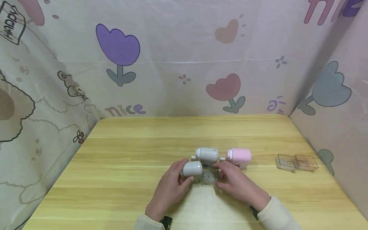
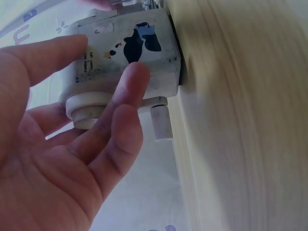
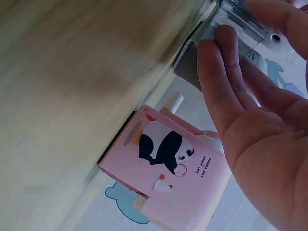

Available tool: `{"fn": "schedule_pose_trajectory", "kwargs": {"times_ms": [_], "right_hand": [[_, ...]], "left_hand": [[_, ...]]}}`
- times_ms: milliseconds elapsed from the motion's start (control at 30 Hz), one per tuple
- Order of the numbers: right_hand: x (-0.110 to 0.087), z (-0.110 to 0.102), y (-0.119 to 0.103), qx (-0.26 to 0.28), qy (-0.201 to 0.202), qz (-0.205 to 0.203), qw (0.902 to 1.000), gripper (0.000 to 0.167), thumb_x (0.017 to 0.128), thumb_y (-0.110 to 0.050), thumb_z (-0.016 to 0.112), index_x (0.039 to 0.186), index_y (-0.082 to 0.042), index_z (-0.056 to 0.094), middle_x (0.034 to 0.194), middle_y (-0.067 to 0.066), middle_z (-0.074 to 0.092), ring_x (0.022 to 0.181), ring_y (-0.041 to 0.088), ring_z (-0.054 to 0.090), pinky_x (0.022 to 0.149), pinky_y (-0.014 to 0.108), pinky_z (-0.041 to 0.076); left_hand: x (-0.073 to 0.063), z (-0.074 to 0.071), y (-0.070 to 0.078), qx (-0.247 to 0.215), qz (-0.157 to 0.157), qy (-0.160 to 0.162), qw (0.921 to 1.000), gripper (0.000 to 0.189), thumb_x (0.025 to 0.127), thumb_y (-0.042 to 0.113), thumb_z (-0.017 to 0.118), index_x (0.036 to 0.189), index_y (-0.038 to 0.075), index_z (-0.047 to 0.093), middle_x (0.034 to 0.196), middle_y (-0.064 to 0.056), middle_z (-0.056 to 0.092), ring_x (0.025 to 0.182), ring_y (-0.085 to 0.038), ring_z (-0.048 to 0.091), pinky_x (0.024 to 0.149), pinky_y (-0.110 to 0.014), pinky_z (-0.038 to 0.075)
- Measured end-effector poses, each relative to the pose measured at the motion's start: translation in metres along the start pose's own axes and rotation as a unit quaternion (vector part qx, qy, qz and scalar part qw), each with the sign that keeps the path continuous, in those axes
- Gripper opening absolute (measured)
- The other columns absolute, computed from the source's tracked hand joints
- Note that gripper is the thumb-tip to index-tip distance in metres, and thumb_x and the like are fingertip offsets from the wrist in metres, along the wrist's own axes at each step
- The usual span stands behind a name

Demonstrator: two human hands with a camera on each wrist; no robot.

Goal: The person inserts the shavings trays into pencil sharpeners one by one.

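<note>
My left hand (image 1: pixel 168 190) holds a whitish-grey pencil sharpener (image 1: pixel 192 168) lying on its side, its crank end toward the left. In the left wrist view, the fingers curve around that sharpener (image 2: pixel 120 57), which bears a panda print. Just right of it is a clear shavings drawer (image 1: pixel 210 177), with my right hand (image 1: pixel 241 183) gripping its right side between thumb and fingers. Behind the drawer lies a second whitish-grey sharpener (image 1: pixel 209 154). A pink panda-printed sharpener (image 1: pixel 241 155) rests beyond my right hand, and the right wrist view shows its side (image 3: pixel 168 154) closely.
Clear, frame-like drawers (image 1: pixel 307 163) sit at the right side of the wooden table (image 1: pixel 129 143). A printed cloth (image 1: pixel 172 41) hangs along the back and both sides. Dark bands (image 1: pixel 166 222) circle my wrists.
</note>
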State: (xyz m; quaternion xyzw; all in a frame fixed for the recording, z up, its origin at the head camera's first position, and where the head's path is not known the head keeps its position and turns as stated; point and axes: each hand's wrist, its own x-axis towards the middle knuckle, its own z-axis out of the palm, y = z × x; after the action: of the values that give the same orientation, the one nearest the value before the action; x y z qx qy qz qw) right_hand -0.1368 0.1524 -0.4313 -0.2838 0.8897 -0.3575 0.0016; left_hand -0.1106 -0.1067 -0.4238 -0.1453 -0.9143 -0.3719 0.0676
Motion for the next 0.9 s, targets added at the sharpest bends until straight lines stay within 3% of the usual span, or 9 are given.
{"fn": "schedule_pose_trajectory", "kwargs": {"times_ms": [233,533,900], "right_hand": [[-0.0014,-0.0006,-0.001,0.019,0.009,-0.003,0.9998,0.053,0.082,-0.001,0.081,0.131,0.002,0.062,0.119,0.012,0.067,0.087,0.008,0.064,0.077,0.029,0.058],[-0.0024,0.0014,-0.0007,0.012,0.017,-0.012,0.9997,0.052,0.082,-0.001,0.08,0.13,0.003,0.062,0.118,0.013,0.068,0.087,0.009,0.065,0.078,0.03,0.058],[-0.0038,-0.0004,0.0001,0.01,0.016,-0.008,0.9998,0.053,0.082,0.0,0.081,0.132,0.003,0.062,0.121,0.015,0.068,0.088,0.01,0.066,0.08,0.032,0.059]], "left_hand": [[0.0,-0.0002,0.0,0.001,0.002,0.001,1.0,0.057,0.093,0.018,0.078,0.144,0.004,0.057,0.133,-0.012,0.063,0.076,-0.011,0.057,0.066,-0.022,0.049],[-0.0006,-0.0004,0.0,-0.017,0.011,-0.003,0.9998,0.054,0.095,0.011,0.076,0.144,0.003,0.055,0.135,-0.015,0.061,0.086,-0.013,0.058,0.073,-0.024,0.053],[-0.0015,-0.0004,0.0005,-0.035,0.026,-0.01,0.999,0.052,0.093,0.009,0.076,0.141,0.002,0.057,0.134,-0.014,0.063,0.086,-0.012,0.058,0.073,-0.026,0.055]]}}
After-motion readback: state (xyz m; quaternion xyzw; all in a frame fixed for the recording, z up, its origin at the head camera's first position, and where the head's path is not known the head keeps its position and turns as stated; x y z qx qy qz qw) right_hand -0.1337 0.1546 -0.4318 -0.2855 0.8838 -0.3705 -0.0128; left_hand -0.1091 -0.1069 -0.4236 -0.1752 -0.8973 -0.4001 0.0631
